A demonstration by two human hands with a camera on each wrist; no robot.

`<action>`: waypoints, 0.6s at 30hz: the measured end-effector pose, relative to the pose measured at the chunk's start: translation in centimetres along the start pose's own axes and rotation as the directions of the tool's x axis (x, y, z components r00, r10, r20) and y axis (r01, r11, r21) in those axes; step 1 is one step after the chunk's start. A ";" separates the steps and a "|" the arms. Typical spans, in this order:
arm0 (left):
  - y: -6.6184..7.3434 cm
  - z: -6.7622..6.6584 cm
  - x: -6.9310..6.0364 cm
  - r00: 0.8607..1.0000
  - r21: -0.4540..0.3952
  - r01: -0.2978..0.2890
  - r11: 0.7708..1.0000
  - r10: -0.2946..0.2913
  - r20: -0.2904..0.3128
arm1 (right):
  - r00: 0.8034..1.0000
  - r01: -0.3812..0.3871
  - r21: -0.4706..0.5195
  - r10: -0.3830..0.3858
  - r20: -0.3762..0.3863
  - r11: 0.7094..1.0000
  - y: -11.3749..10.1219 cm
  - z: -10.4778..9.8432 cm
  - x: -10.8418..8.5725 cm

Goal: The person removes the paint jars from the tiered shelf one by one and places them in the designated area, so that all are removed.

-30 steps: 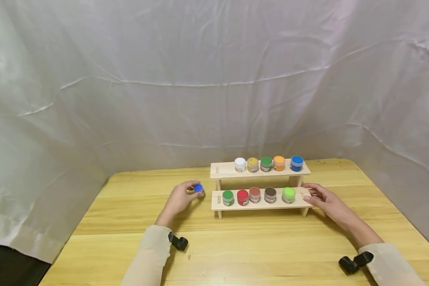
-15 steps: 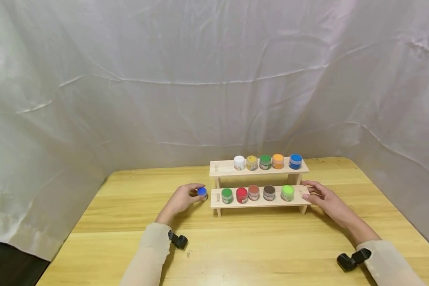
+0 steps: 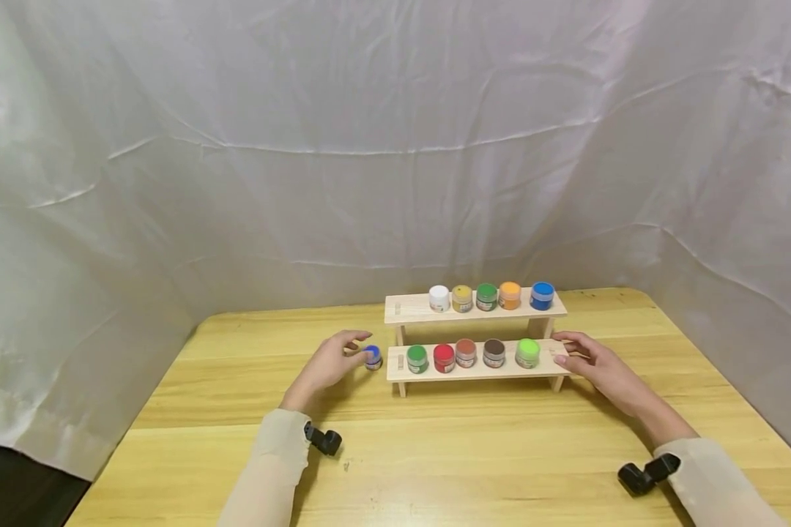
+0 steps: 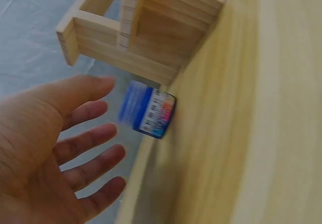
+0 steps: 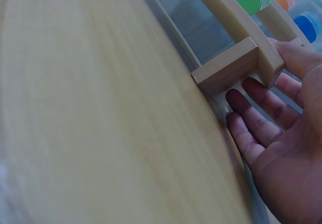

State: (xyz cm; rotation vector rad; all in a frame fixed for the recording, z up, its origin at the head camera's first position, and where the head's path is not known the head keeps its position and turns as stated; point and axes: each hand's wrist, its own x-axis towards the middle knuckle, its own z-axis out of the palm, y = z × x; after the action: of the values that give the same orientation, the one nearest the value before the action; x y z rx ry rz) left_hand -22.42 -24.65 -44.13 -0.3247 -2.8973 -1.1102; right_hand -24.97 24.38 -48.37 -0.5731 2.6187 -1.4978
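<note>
Tabletop (image 3: 448,454) bears blue jar (image 4: 148,109) — left hand (image 3: 329,362) spread alongside, right hand (image 3: 603,372) gripping jar-lined rack (image 3: 510,366).

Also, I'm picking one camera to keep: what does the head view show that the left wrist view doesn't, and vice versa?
Head only: the right hand, the red jar and the lime-green jar. Left wrist only: the palm of the left hand. Both: that hand, the blue jar near it, the wooden stand and the table.
</note>
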 end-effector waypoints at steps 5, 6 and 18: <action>1.0 -1.1 0.0 0.995 0.057 -0.023 0.998 0.028 -0.095 | 1.000 0.008 -0.006 -0.008 -0.001 1.000 0.1 0.0 0.1; 1.3 -1.3 0.1 0.993 0.057 -0.024 0.998 0.030 -0.113 | 1.000 0.006 -0.008 -0.006 -0.007 1.000 0.1 0.0 0.1; 5.9 -3.7 0.2 0.973 0.137 -0.097 0.986 0.123 -0.196 | 1.000 0.008 0.026 -0.008 -0.002 1.000 -0.1 0.1 0.1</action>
State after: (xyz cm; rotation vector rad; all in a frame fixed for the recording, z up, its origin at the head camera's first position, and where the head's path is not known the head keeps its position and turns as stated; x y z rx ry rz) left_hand -21.59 -22.81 -37.44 -0.3413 -2.7158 -0.8811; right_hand -25.02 24.21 -48.38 -0.5811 2.5969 -1.5336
